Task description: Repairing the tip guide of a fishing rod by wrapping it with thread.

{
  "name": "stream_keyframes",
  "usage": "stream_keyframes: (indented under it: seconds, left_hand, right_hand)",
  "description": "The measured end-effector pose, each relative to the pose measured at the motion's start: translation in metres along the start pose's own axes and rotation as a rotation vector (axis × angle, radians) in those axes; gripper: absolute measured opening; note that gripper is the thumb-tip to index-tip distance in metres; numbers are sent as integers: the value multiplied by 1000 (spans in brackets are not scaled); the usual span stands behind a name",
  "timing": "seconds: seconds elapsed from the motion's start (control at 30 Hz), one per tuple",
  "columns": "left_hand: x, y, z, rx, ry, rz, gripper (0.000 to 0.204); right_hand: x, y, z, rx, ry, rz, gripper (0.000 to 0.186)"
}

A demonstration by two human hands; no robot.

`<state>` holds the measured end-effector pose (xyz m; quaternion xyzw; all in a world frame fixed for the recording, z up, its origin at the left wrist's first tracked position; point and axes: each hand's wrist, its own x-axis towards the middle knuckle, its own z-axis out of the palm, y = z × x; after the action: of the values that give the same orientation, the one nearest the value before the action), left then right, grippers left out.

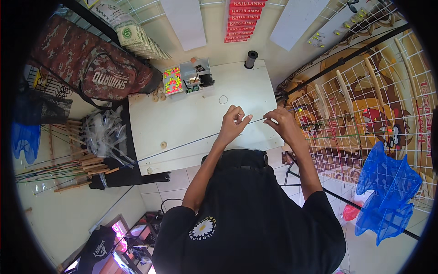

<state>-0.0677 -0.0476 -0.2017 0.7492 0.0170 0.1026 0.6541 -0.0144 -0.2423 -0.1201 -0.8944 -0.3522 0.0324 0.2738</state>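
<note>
A thin dark fishing rod (182, 145) slants over the white table, from the lower left up to the right. At its right part, the thumb and fingers of my right hand (284, 124) pinch the rod. Beside it, my left hand (231, 127) is raised with curled fingers and the thumb bent toward them. The rod passes at this hand, but whether the fingers hold a fine thread is too small to make out. A small dark ring-shaped loop (223, 99) lies on the table beyond my left hand.
On the white table (200, 114) stand a box of bright floats (173, 80), a grey organizer (195, 68) and a dark spool (251, 59). A camouflage rod bag (91, 64) and several wooden-handled rods (91, 165) are at left. At right are a wire grid (365, 105) and blue nets (388, 192).
</note>
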Motion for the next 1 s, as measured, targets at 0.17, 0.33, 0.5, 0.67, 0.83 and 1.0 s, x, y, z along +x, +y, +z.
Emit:
stream_keyframes:
  seconds: [0.17, 0.33, 0.5, 0.67, 0.83, 1.0]
  left_hand:
    - [-1, -4, 0, -12, -10, -1, 34]
    - [-1, -8, 0, -25, -13, -4, 33]
    - [-1, -5, 0, -35, -23, 6, 33]
    - [-1, -2, -1, -49, -44, -58, 36]
    - [-1, -5, -1, -36, -42, -53, 37]
    - [-2, -3, -1, -22, -42, -48, 37]
  right_hand:
    - [1, -1, -2, -8, -57, 43, 12]
    - [1, 2, 1, 21, 13, -63, 12]
    - [-2, 2, -1, 70, 25, -26, 12]
    - [0, 0, 1, 134, 44, 32, 19]
    - [1, -4, -2, 15, -3, 41, 21]
    - [0, -1, -7, -53, -82, 18, 15]
